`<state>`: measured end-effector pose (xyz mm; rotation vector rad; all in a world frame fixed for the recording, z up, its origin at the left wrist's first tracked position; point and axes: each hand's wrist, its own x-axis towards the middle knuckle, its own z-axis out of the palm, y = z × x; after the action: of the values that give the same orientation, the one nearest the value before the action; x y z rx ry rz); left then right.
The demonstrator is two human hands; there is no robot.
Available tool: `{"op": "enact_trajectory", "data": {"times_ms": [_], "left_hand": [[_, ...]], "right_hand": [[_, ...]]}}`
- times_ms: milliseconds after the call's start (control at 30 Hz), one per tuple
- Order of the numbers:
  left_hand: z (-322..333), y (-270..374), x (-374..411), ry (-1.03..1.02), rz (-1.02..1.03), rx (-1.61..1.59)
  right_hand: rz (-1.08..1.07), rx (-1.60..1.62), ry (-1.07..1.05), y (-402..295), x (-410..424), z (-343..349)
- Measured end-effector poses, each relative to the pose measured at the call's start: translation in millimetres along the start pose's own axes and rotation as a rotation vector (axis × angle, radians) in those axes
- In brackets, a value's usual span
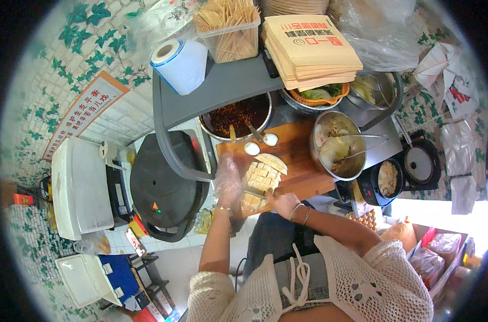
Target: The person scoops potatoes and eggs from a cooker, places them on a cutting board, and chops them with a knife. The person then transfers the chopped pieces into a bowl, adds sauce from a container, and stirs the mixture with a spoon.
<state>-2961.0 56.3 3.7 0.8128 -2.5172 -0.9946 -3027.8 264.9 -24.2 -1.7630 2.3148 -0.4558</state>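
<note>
A pale flatbread (264,175), cut into a grid of small pieces, lies on a wooden cutting board (304,157). My right hand (283,204) grips a knife whose thin blade (254,193) crosses the bread near the board's front edge. My left hand (228,181), in a clear plastic glove, stretches along the bread's left side with nothing visible in it; its fingertips are blurred. Beyond the bread, two white, egg-like rounds (252,148) sit near a pot of dark red sauce (236,114) with utensils in it.
To the right stands a metal pot (338,161) with food and tongs. A black electric griddle (167,181) is at left. A grey shelf (224,80) overhangs the counter, carrying paper bags (308,48), skewers (228,24) and a plastic roll (181,64). Pans (386,179) sit farther right.
</note>
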Motion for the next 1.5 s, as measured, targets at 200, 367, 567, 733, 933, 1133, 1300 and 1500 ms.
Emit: {"op": "enact_trajectory", "data": {"times_ms": [200, 367, 567, 733, 933, 1133, 1300, 1500], "left_hand": [[15.0, -20.1, -24.7, 0.078, -0.007, 0.051], [18.7, -13.2, -28.2, -0.001, 0.066, 0.415], [25.0, -28.2, -29.1, 0.038, 0.107, 0.431], [-7.3, 23.1, -14.4, 0.025, -0.119, -0.094], [-33.1, 39.4, -67.3, 0.169, -0.052, -0.289], [15.8, 21.9, -92.1, 0.120, 0.119, 0.195], [32.9, 40.7, -79.8, 0.099, 0.192, 0.518], [38.2, 46.7, -77.6, 0.149, 0.181, 0.548]], "right_hand": [[0.101, -0.054, -0.069, -34.3, -16.9, 9.7], [0.244, 0.054, -0.194, -41.6, -14.2, 17.7], [0.153, -0.129, 0.043, -32.6, -16.1, 41.5], [0.236, 0.202, -0.086, -11.9, -8.0, 13.9], [0.708, 1.050, 0.049, -41.5, -66.0, -16.0], [1.184, 1.185, 0.293, -70.7, -117.5, 39.1], [1.080, 1.205, 0.493, -81.5, -87.1, 114.1], [1.018, 1.386, 0.247, -112.8, -37.3, 90.4]]}}
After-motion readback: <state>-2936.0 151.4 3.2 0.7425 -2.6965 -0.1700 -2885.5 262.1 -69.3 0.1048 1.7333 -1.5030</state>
